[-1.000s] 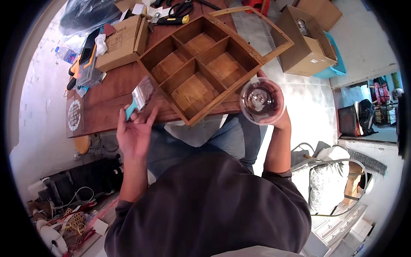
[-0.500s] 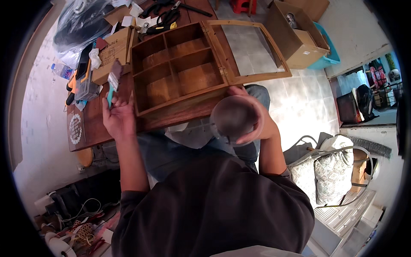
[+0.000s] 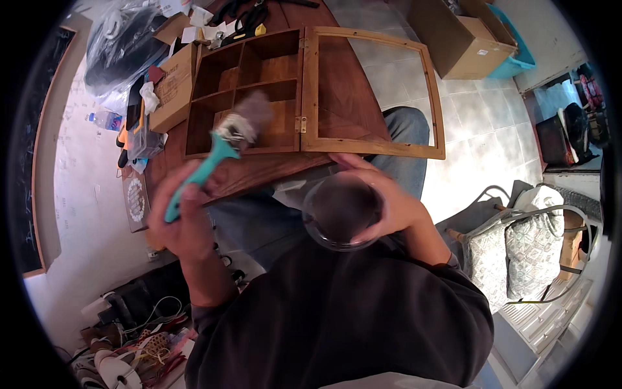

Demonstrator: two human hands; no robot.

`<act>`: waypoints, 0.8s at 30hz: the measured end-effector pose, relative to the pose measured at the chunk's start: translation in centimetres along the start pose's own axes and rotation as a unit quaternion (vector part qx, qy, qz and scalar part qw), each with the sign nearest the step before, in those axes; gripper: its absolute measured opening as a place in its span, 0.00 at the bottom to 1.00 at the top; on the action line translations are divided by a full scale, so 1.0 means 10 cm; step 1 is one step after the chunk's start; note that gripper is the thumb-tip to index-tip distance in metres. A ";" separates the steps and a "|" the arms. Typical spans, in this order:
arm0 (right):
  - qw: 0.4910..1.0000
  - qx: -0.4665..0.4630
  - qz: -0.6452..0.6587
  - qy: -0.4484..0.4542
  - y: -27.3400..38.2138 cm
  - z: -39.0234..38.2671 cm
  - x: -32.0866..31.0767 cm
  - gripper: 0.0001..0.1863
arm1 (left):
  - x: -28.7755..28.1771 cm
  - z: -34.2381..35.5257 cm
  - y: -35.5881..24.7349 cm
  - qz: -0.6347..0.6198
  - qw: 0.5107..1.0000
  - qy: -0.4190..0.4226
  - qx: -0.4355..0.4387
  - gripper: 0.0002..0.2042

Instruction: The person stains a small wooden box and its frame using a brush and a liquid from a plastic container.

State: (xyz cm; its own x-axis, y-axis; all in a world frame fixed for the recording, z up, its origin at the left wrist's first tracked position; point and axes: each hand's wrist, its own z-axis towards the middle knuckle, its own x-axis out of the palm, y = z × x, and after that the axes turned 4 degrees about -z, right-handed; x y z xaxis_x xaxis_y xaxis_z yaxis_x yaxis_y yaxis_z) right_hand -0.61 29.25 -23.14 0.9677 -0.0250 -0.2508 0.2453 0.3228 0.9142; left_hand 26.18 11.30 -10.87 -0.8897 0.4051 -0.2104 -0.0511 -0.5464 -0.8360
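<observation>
My left hand (image 3: 184,217) is closed round the turquoise handle of a paintbrush (image 3: 217,154), whose blurred bristles are raised in front of a wooden cabinet (image 3: 265,55). My right hand (image 3: 395,207) grips a clear plastic cup (image 3: 337,207) with dark contents, and its fingertips reach up to the cabinet’s near edge below the door. The cabinet lies on its back on the wooden table (image 3: 240,181), its several compartments facing up. Its framed door (image 3: 435,104), with a see-through middle, is folded open to the right on brass hinges, reaching past the table edge over my knee.
Cardboard boxes (image 3: 172,87), bagged items (image 3: 110,65) and tools (image 3: 249,19) crowd the table’s left and back. A large carton (image 3: 460,45) stands in a blue tub (image 3: 508,68) on the floor at right. A chair with pale cushions (image 3: 531,259) sits at lower right.
The cabinet has been turned from a diagonal to nearly square, facing me. The brush has moved right and up, in front of the compartments. The cup has come left and lower, closer to my body.
</observation>
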 end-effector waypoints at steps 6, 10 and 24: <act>0.978 -0.066 0.151 -0.130 -0.18 -0.48 -0.14 0.60 | 0.27 0.30 -0.05 0.141 0.953 0.225 0.143 0.11; 0.935 -0.046 0.272 -0.224 -0.24 -0.67 -0.20 0.61 | 0.25 0.44 -0.12 0.235 0.897 0.345 0.143 0.14; 0.843 0.105 0.319 -0.420 -0.22 -0.94 -0.41 0.40 | 0.34 0.74 -0.32 0.171 0.885 0.406 0.152 0.11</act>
State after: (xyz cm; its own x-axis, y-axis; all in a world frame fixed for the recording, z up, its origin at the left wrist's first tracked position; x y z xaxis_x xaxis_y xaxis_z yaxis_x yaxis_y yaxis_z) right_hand -5.69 37.54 -27.17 0.5849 -0.5993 0.5465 -0.4212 0.3513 0.8362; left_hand 19.93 8.99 -5.13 -0.2636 0.5037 -0.8227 -0.0712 -0.8607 -0.5042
